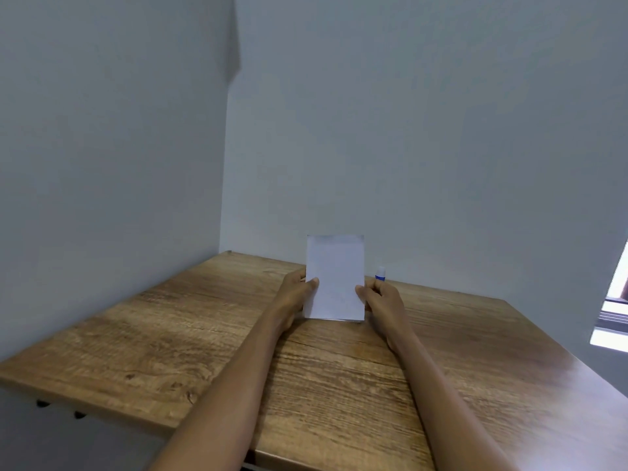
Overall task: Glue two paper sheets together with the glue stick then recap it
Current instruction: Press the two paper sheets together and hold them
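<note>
White paper [334,277] stands upright on its lower edge near the far side of the wooden table [210,334]; I cannot tell whether it is one sheet or two pressed together. My left hand [297,290] pinches its left edge, thumb on the front. My right hand [380,299] pinches its right edge the same way. A glue stick [380,272] with a white cap and a blue band stands upright just behind my right hand, close to the wall; its lower part is hidden by my fingers.
Grey walls close in the table at the back and on the left. The table's left and near edges drop off. A bright window frame [611,311] shows at the far right.
</note>
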`<state>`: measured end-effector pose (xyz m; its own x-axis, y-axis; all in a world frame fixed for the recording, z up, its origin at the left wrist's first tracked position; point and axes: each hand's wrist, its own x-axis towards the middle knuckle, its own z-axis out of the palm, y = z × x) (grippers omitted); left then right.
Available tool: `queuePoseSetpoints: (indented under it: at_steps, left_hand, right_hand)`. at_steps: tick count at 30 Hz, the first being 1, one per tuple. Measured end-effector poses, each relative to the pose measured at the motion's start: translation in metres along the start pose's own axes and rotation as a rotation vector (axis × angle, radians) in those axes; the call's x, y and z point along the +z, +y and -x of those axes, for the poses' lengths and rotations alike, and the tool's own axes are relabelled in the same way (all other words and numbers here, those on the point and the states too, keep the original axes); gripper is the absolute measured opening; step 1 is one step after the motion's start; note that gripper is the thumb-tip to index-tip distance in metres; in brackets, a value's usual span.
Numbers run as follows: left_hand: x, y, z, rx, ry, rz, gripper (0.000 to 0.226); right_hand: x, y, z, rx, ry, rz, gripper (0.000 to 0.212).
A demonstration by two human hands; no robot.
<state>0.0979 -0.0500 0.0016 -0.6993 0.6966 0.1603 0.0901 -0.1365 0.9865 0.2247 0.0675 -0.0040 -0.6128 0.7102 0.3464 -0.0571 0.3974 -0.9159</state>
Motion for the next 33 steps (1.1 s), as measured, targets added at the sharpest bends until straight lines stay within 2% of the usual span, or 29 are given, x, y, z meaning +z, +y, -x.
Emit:
queuePoseSetpoints:
  at_steps: [5,9,13,17,21,24,30,33]
  left_hand:
    - [0.001,0.001,0.003,0.008,-0.108,-0.002,0.027]
    - [0.001,0.0,0.005,-0.029,-0.199,-0.01,0.027]
    - [0.0,-0.001,0.005,-0.032,-0.236,-0.011,0.03]
    - [0.002,0.0,0.002,-0.07,-0.191,0.036,0.036]
    - [0.0,-0.002,-0.001,-0.062,-0.121,0.02,0.041]
    - [0.0,0.0,-0.002,-0.021,-0.037,0.072,0.043]
    - [-0.002,0.001,-0.003,0.028,0.044,0.126,0.026]
    - [-0.004,0.001,-0.004,0.048,0.108,0.128,0.013]
  right_hand:
    - [0.004,-0.001,-0.001,-0.036,-0.018,-0.019,0.011]
    - [0.007,-0.004,0.0,-0.01,-0.072,-0.084,0.013]
    - [0.005,-0.01,0.005,0.041,-0.144,-0.263,0.035]
    - [0.003,-0.011,0.007,0.083,-0.173,-0.369,0.043]
    - [0.004,-0.011,0.008,0.124,-0.219,-0.346,0.049]
    - [0.005,-0.012,0.007,0.133,-0.234,-0.334,0.046]
    - [0.007,-0.009,0.008,0.124,-0.235,-0.236,0.04]
    - [0.005,-0.009,0.007,0.076,-0.207,-0.173,0.029]
